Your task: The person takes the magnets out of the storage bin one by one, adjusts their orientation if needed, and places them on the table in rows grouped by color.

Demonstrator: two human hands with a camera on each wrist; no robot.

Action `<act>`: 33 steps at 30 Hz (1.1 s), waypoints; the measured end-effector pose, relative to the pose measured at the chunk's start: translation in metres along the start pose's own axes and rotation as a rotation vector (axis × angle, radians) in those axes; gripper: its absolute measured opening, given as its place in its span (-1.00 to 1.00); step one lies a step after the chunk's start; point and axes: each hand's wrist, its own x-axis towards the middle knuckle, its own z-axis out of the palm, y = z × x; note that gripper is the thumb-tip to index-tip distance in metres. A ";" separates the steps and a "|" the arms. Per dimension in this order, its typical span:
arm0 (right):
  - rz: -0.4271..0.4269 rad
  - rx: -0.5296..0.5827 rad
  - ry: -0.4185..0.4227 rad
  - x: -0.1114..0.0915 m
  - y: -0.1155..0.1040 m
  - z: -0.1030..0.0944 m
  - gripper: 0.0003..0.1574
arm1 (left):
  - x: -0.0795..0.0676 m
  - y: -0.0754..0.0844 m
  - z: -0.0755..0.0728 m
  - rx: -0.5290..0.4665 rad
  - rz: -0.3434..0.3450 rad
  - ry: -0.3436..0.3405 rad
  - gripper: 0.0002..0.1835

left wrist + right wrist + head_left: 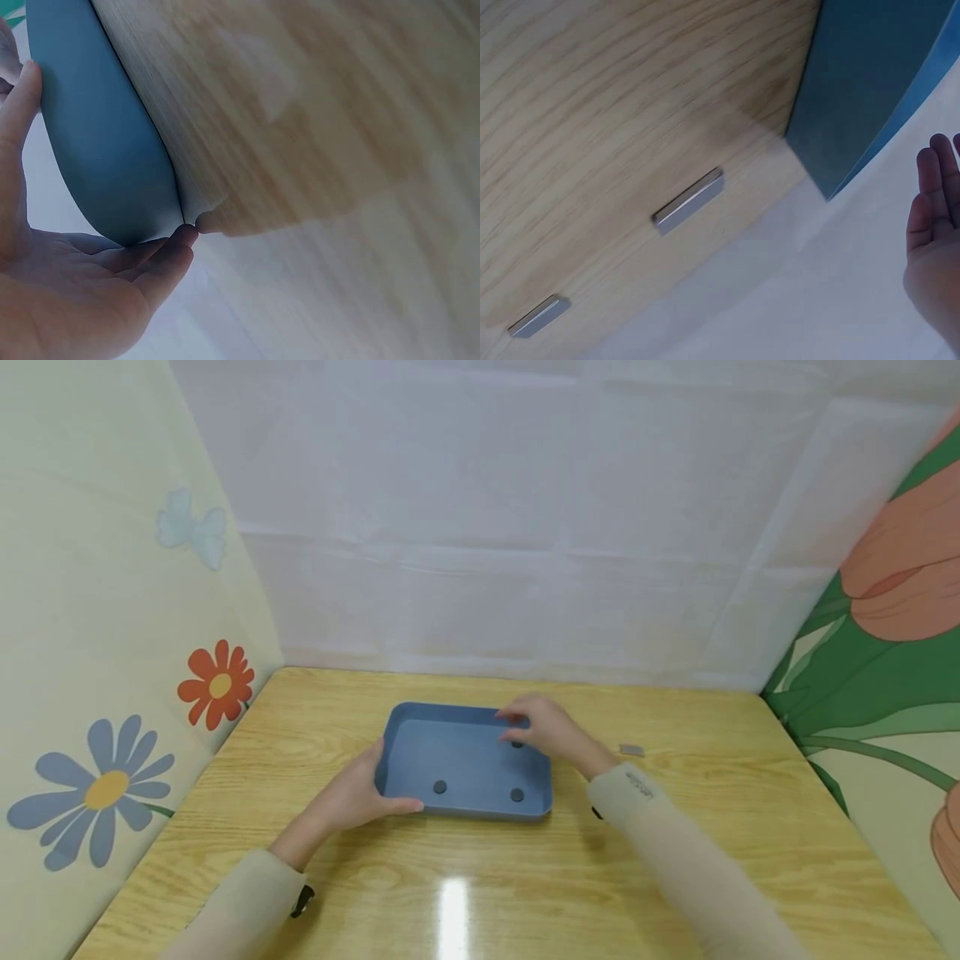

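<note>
A shallow blue tray [465,814] lies on the wooden table. Its front left corner is held by my left hand [360,793], thumb along the front wall and fingers along the left side; the left wrist view shows this hand [90,277] against the tray's outer wall [105,127]. Inside the tray are dark round discs: one front left [439,787], one front right [517,794], and one farther back [517,744], partly under my right hand. My right hand [547,727] hovers over the back right corner, thumb and fingertips apart, nothing visible between them.
Right of the tray a small grey bar [632,749] lies on the table. In the right wrist view there are two such shiny bars, one nearer the tray [690,201] and one farther off [540,316]. A white sheet [487,527] hangs behind the table [360,885].
</note>
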 end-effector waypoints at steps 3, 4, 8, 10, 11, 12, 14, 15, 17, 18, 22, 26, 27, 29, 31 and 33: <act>-0.019 0.014 -0.011 0.003 -0.007 0.006 -0.53 | 0.000 0.000 0.000 -0.005 -0.002 0.000 0.49; -0.019 0.020 -0.019 0.004 -0.009 0.008 -0.52 | 0.000 0.000 0.000 -0.007 -0.002 -0.001 0.49; -0.015 0.041 -0.059 0.007 -0.019 0.016 -0.50 | -0.001 0.000 0.000 -0.012 0.005 0.000 0.49; -0.023 0.044 -0.077 0.008 -0.024 0.019 -0.51 | -0.001 -0.001 0.000 -0.012 0.010 0.001 0.49; -0.032 0.042 -0.085 0.009 -0.027 0.021 -0.51 | -0.001 -0.001 0.000 -0.014 0.013 0.002 0.49; -0.037 0.036 -0.092 0.010 -0.029 0.023 -0.52 | -0.001 -0.001 0.001 -0.017 0.016 0.002 0.49; -0.046 0.028 -0.107 0.011 -0.033 0.027 -0.53 | -0.001 -0.001 0.000 -0.023 0.016 0.003 0.48; -0.051 0.020 -0.112 0.012 -0.036 0.029 -0.54 | -0.001 -0.001 0.000 -0.024 0.018 0.003 0.48; -0.063 -0.001 -0.122 0.012 -0.039 0.033 -0.54 | -0.001 -0.001 0.000 -0.026 0.019 0.001 0.48; -0.067 -0.010 -0.128 0.013 -0.041 0.035 -0.54 | -0.001 -0.001 0.000 -0.026 0.018 0.001 0.49; -0.093 -0.036 -0.151 0.013 -0.047 0.043 -0.54 | 0.000 -0.001 0.000 -0.021 0.012 -0.003 0.50; -0.120 -0.055 -0.172 0.013 -0.050 0.051 -0.55 | 0.000 -0.001 0.000 -0.014 0.023 0.000 0.50; -0.129 -0.065 -0.174 0.014 -0.051 0.053 -0.55 | 0.000 -0.001 0.000 -0.011 0.030 0.001 0.50; -0.149 -0.092 -0.177 0.014 -0.052 0.057 -0.55 | 0.000 0.000 0.000 -0.008 0.036 0.002 0.49; -0.168 -0.117 -0.180 0.014 -0.054 0.060 -0.56 | 0.000 -0.001 0.000 -0.007 0.035 0.002 0.49; -0.181 -0.130 -0.183 0.014 -0.055 0.064 -0.55 | -0.001 0.000 0.000 0.000 0.031 -0.002 0.49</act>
